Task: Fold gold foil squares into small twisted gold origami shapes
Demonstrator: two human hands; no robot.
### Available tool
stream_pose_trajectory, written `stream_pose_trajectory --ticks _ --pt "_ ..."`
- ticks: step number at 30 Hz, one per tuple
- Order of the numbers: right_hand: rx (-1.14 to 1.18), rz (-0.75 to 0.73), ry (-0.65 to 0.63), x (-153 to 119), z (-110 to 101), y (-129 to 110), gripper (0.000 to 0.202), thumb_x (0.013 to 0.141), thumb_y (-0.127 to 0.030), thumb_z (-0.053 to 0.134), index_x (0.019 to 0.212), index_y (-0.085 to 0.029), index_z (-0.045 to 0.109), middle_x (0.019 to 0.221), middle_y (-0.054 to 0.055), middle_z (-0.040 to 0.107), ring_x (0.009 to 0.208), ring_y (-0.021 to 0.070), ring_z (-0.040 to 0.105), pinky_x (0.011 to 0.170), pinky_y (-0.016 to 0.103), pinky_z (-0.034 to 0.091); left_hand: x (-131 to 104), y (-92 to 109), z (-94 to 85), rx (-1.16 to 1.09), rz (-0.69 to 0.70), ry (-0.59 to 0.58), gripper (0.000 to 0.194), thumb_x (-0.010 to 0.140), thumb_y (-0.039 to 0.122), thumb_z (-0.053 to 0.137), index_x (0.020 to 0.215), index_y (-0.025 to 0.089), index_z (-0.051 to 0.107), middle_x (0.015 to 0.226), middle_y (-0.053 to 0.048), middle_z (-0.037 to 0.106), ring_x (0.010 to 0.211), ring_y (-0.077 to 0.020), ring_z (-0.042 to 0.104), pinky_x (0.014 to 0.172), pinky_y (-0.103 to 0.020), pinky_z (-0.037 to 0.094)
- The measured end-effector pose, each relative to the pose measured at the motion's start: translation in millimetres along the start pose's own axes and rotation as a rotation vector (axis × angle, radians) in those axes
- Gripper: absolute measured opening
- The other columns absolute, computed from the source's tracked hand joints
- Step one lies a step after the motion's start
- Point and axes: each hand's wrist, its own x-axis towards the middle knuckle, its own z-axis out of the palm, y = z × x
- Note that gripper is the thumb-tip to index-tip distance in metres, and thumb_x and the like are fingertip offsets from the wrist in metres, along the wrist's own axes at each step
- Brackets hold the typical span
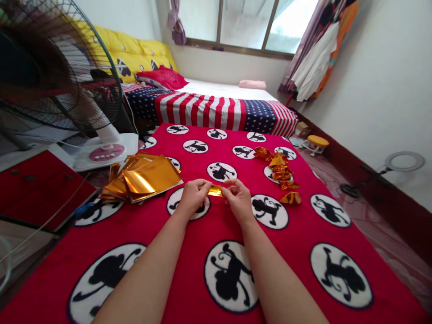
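Between my two hands stretches a small folded piece of gold foil paper (215,191), held just over the red cloth. My left hand (195,197) pinches its left end with thumb and fingers. At the right end, my right hand (238,198) grips it the same way. To the left lies a loose stack of flat gold foil sheets (148,175), partly fanned out. On the right, several folded gold foil pieces (282,173) stand in an uneven row.
A red cloth with black monkey figures in white circles (229,274) covers the table. An electric fan (108,144) stands at the left beside a red-fronted cabinet (43,186). Beyond is a bed with a flag-patterned cover (202,110). A yellow stool (318,141) sits right.
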Motion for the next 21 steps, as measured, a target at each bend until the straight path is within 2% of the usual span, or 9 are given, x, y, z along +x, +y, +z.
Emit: stream_pose_trajectory --ticks 4,8,12,18,21 --pt "0.013 0.044 0.056 2.0 -2.0 1.1 0.018 0.072 -0.035 0.068 0.079 -0.020 0.060 0.047 -0.008 0.051 0.038 0.0075 0.040 0.039 0.019 0.028 2.1 -1.9 -2.1 -0.097 -0.032 0.054 0.035 0.081 0.049 0.063 0.089 0.015 0.066 0.044 0.005 0.056 0.032 -0.0083 0.046 0.034 -0.018 0.029" --pt "0.054 0.094 0.102 5.9 -4.2 3.6 0.019 0.069 -0.034 0.070 0.076 -0.020 0.059 0.045 -0.009 0.050 0.035 0.0071 0.037 0.036 0.019 0.026 0.4 -0.6 -7.1 -0.221 0.036 -0.051 0.044 0.078 0.054 0.065 0.096 0.014 0.069 0.055 0.001 0.063 0.044 -0.0098 0.055 0.043 -0.019 0.042" --pt "0.102 0.122 0.126 8.1 -6.4 3.8 0.023 0.067 -0.037 0.073 0.076 -0.019 0.060 0.045 -0.007 0.054 0.034 0.0075 0.039 0.034 0.020 0.026 -1.2 1.7 -8.3 -0.216 0.086 -0.098 0.042 0.065 0.045 0.080 0.092 0.013 0.074 0.077 -0.007 0.074 0.062 -0.0145 0.064 0.055 -0.022 0.050" --pt "0.142 0.122 0.071 7.2 -9.8 2.1 0.037 0.069 -0.048 0.075 0.084 -0.015 0.068 0.059 -0.001 0.065 0.045 0.0104 0.055 0.039 0.020 0.037 3.7 -7.0 -7.7 -0.151 0.056 0.041 0.037 0.069 0.045 0.076 0.086 0.012 0.077 0.067 -0.004 0.071 0.052 -0.0118 0.057 0.051 -0.022 0.046" --pt "0.152 0.119 0.032 6.1 -10.2 2.5 0.039 0.068 -0.048 0.077 0.088 -0.015 0.071 0.068 0.002 0.070 0.052 0.0120 0.061 0.043 0.020 0.042 6.9 -10.7 -9.7 -0.115 0.097 0.131 0.034 0.070 0.045 0.076 0.082 0.014 0.077 0.070 -0.004 0.070 0.057 -0.0120 0.058 0.054 -0.022 0.046"
